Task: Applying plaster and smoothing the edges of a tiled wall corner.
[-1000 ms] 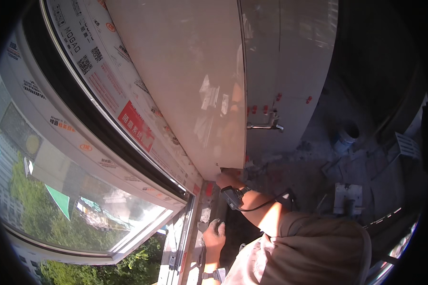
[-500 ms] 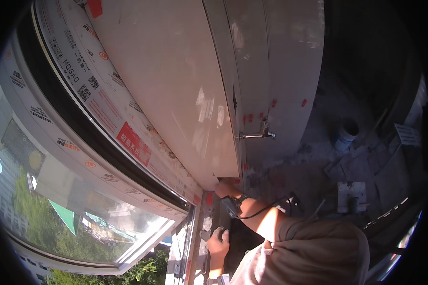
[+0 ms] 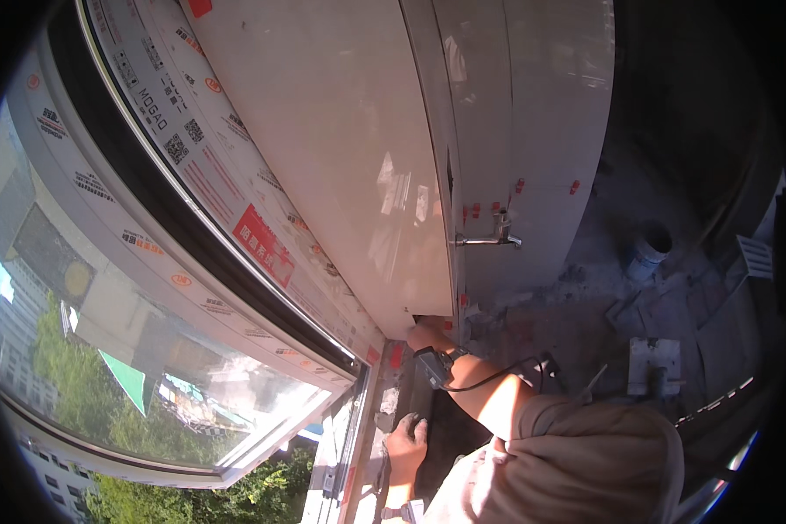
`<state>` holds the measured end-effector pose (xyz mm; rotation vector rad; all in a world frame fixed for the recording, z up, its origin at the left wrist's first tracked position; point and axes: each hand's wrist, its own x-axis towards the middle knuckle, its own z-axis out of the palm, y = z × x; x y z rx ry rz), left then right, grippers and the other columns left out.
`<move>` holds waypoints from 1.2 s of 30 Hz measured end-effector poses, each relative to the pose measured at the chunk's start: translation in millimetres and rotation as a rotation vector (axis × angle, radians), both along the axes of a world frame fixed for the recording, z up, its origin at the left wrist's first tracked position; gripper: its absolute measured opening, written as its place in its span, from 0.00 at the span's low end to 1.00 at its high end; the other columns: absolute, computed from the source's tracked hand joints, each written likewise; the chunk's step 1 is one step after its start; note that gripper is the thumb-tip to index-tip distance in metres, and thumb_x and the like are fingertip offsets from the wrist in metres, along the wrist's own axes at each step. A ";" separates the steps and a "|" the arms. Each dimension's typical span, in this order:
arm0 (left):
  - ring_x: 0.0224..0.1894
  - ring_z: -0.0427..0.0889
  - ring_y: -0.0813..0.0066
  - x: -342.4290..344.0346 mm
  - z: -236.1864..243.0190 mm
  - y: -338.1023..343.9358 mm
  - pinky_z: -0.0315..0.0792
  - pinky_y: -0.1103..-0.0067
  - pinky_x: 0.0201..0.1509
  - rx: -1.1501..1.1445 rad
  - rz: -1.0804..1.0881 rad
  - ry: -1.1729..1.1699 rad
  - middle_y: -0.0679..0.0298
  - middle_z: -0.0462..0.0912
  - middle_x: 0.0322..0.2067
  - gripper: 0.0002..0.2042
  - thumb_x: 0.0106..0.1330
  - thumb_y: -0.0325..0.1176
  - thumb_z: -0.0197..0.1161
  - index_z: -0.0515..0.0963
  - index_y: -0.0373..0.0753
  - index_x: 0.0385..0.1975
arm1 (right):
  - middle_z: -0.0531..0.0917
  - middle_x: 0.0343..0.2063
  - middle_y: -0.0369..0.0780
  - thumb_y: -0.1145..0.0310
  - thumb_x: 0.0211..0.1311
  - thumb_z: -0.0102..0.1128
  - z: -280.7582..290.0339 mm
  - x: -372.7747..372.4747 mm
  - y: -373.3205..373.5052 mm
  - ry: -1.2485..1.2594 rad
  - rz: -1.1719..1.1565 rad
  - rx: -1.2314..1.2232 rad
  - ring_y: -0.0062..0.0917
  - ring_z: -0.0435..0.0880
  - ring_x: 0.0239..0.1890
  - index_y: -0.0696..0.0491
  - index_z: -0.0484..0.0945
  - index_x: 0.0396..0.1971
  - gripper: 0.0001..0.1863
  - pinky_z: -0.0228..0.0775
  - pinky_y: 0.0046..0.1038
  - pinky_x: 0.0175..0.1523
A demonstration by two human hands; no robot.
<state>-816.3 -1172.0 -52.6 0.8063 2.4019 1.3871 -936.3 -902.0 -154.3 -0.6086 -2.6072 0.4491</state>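
Observation:
A large pale glossy wall slab (image 3: pixel 341 157) has a dark notch (image 3: pixel 430 320) in its lower corner. My right hand (image 3: pixel 424 334) is at that notch, its fingers hidden by shade and the slab's edge. A small dark box-shaped device (image 3: pixel 431 368) with a black cable is strapped at my right wrist. Nearer to me, my left hand (image 3: pixel 405 443) rests along the rough sill (image 3: pixel 393 384), fingers bent and fingertips greyish. What lies under those fingers does not show. A small grey lump (image 3: pixel 384 422) sits beside it.
An open window sash (image 3: pixel 175 288) with printed film fills the left side, with trees and buildings beyond. A metal tap (image 3: pixel 489 240) juts from the wall to the right of the slab. On the dusty floor stand a bucket (image 3: pixel 646 253) and a pale square board (image 3: pixel 653 367).
The view has shifted, so the slab, tap and window sit a little farther right. My right hand remains at the notch, and my left hand stays on the sill.

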 end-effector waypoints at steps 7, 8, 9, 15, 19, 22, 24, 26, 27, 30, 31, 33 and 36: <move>0.41 0.88 0.60 3.1 6.5 27.6 0.78 0.74 0.45 0.047 -0.139 -0.055 0.49 0.86 0.37 0.15 0.64 0.35 0.65 0.80 0.32 0.46 | 0.83 0.20 0.45 0.64 0.51 0.62 -27.4 -18.4 56.7 0.455 -0.732 0.189 0.39 0.84 0.24 0.51 0.85 0.21 0.08 0.74 0.40 0.29; 0.41 0.88 0.60 0.7 4.1 18.6 0.78 0.74 0.45 0.032 -0.075 -0.062 0.49 0.86 0.37 0.15 0.64 0.35 0.65 0.80 0.32 0.46 | 0.83 0.20 0.45 0.64 0.52 0.62 -39.0 -34.9 36.4 0.455 -0.804 0.157 0.38 0.84 0.24 0.51 0.85 0.21 0.08 0.74 0.39 0.29; 0.41 0.88 0.60 1.6 4.5 11.4 0.78 0.74 0.45 0.026 -0.061 -0.041 0.49 0.86 0.37 0.15 0.65 0.35 0.65 0.80 0.32 0.46 | 0.83 0.21 0.45 0.64 0.51 0.62 -27.4 -18.1 28.3 0.131 -0.432 0.135 0.38 0.84 0.24 0.51 0.85 0.21 0.08 0.74 0.40 0.29; 0.43 0.87 0.66 6.4 -5.2 15.3 0.78 0.76 0.48 0.008 -0.068 -0.060 0.51 0.87 0.39 0.16 0.65 0.33 0.66 0.79 0.30 0.48 | 0.84 0.23 0.45 0.64 0.50 0.62 18.7 13.9 19.8 -0.256 -0.091 0.322 0.40 0.84 0.27 0.51 0.86 0.22 0.08 0.73 0.45 0.32; 0.43 0.87 0.62 17.2 4.9 13.7 0.78 0.75 0.48 0.015 -0.012 -0.033 0.50 0.86 0.39 0.15 0.64 0.33 0.66 0.79 0.31 0.47 | 0.85 0.24 0.45 0.64 0.50 0.62 25.3 18.2 17.0 -0.340 -0.039 0.377 0.42 0.85 0.29 0.50 0.86 0.22 0.08 0.72 0.49 0.34; 0.43 0.87 0.61 18.2 -2.7 12.2 0.78 0.75 0.48 -0.001 -0.037 0.019 0.49 0.86 0.39 0.15 0.64 0.32 0.66 0.80 0.31 0.47 | 0.85 0.25 0.45 0.64 0.49 0.62 33.1 19.9 8.3 -0.410 -0.005 0.411 0.43 0.85 0.31 0.50 0.86 0.22 0.07 0.72 0.52 0.35; 0.43 0.87 0.60 20.9 -3.5 14.4 0.78 0.75 0.48 -0.003 -0.048 0.042 0.49 0.86 0.39 0.15 0.63 0.32 0.66 0.80 0.31 0.46 | 0.84 0.32 0.48 0.65 0.49 0.63 48.7 33.4 5.2 -0.166 -0.169 0.048 0.44 0.84 0.38 0.52 0.85 0.29 0.09 0.73 0.49 0.42; 0.43 0.87 0.60 23.3 -5.1 15.4 0.78 0.74 0.48 -0.003 -0.051 0.064 0.49 0.86 0.39 0.15 0.63 0.32 0.66 0.80 0.31 0.46 | 0.84 0.40 0.51 0.65 0.49 0.64 67.8 47.7 -2.2 0.082 -0.318 -0.310 0.46 0.82 0.46 0.54 0.84 0.36 0.14 0.74 0.46 0.48; 0.43 0.87 0.60 23.4 -5.7 16.1 0.78 0.74 0.48 0.020 -0.034 0.007 0.49 0.86 0.39 0.15 0.63 0.32 0.66 0.80 0.31 0.46 | 0.82 0.44 0.50 0.69 0.47 0.65 77.9 57.7 -5.3 -0.061 -0.335 -0.323 0.45 0.80 0.50 0.55 0.82 0.40 0.17 0.73 0.42 0.52; 0.43 0.87 0.61 25.3 -8.0 17.7 0.78 0.74 0.48 0.048 -0.039 -0.012 0.50 0.86 0.38 0.15 0.62 0.32 0.67 0.80 0.31 0.46 | 0.79 0.49 0.50 0.71 0.42 0.69 50.4 76.9 -3.0 -0.147 -0.297 -0.201 0.46 0.78 0.55 0.57 0.78 0.48 0.27 0.73 0.38 0.57; 0.43 0.87 0.62 26.3 -8.6 17.5 0.78 0.74 0.47 0.048 -0.050 0.028 0.50 0.86 0.38 0.15 0.62 0.32 0.67 0.80 0.31 0.46 | 0.79 0.50 0.50 0.71 0.42 0.69 36.0 77.0 0.7 -0.155 -0.395 -0.256 0.46 0.78 0.55 0.56 0.77 0.50 0.28 0.73 0.37 0.58; 0.41 0.87 0.59 29.6 -7.4 21.6 0.79 0.73 0.45 0.080 -0.084 0.041 0.50 0.86 0.37 0.14 0.62 0.33 0.67 0.81 0.33 0.45 | 0.78 0.50 0.49 0.71 0.41 0.71 -44.5 78.0 37.4 -0.297 -0.591 -0.121 0.43 0.79 0.54 0.54 0.76 0.51 0.30 0.74 0.36 0.57; 0.39 0.87 0.57 27.4 -20.9 8.3 0.80 0.72 0.43 0.087 -0.009 0.031 0.50 0.86 0.36 0.14 0.62 0.35 0.67 0.81 0.35 0.44 | 0.79 0.49 0.47 0.68 0.48 0.65 -34.6 68.6 8.1 -0.159 -0.588 -0.408 0.40 0.79 0.52 0.53 0.76 0.51 0.26 0.74 0.35 0.55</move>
